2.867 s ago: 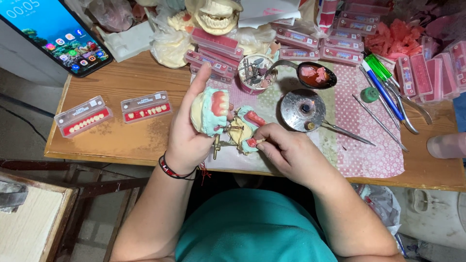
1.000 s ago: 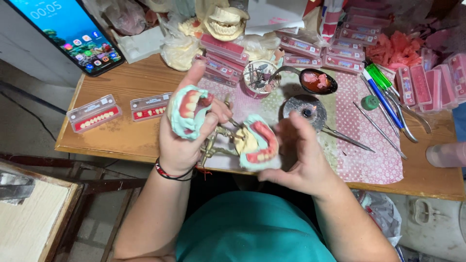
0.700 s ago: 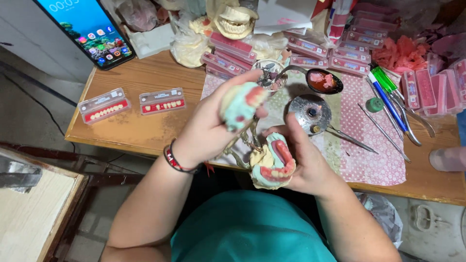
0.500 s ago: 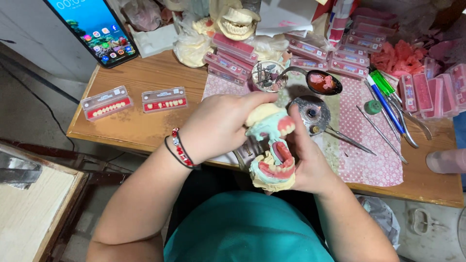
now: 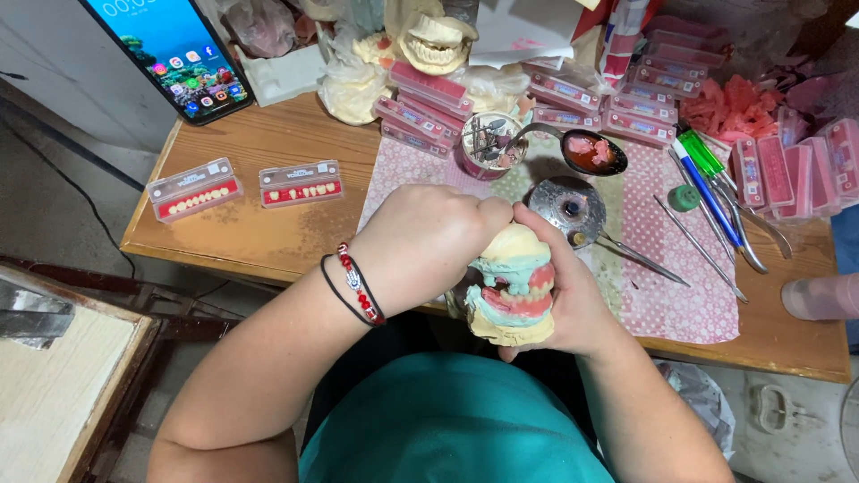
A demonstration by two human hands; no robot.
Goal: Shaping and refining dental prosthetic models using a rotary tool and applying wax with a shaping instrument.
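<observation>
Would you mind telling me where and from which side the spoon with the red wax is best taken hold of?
Grip the spoon by its thin handle, coming from above on the left. The bowl holds red wax and faces up, so it is best kept level and untouched; the handle arcs free toward the small round tin.

Even, soft light is filling the scene; the picture is staying mostly sharp.

Glare is showing on the phone [image 5: 172,55] screen and spoon [image 5: 592,150]; hands are casting only faint shadows on the table [image 5: 268,228]. Wide-angle distortion is bending the edges, and the floor is lying dimmer.
</observation>
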